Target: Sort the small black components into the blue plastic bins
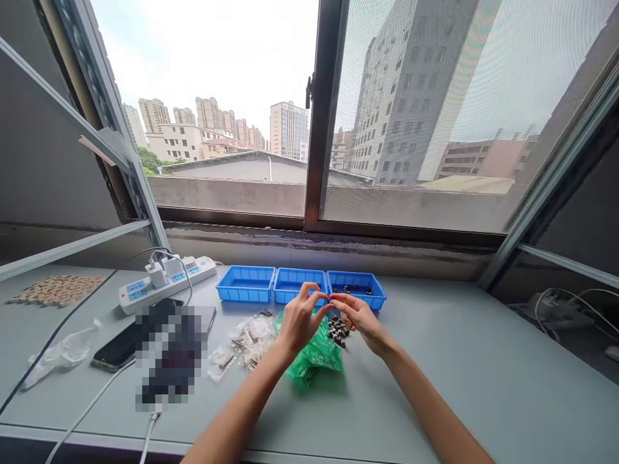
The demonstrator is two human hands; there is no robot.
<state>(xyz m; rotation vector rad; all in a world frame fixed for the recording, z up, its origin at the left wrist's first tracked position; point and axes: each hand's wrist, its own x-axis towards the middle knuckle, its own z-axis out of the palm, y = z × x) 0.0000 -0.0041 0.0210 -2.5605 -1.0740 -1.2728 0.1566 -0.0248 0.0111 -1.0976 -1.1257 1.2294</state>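
My left hand (300,317) and my right hand (356,316) meet fingertip to fingertip in front of the blue bins. Thumb and forefinger of each are pinched together around something small and dark, too small to name. Beneath them lies a crumpled green plastic bag (316,351). Beside my right hand is a pile of small black and silver metal parts (338,330). Clear plastic bags (251,338) with small parts inside lie left of the green bag. Behind my hands stands the right blue bin (374,299), with a few dark parts in it.
Two more blue bins, the left bin (245,296) and the middle bin (290,296), stand in the row. A power strip (167,283) with plugs, a phone (116,345), cables and a crumpled clear bag (65,353) occupy the left side. Small tan pieces (58,290) lie far left.
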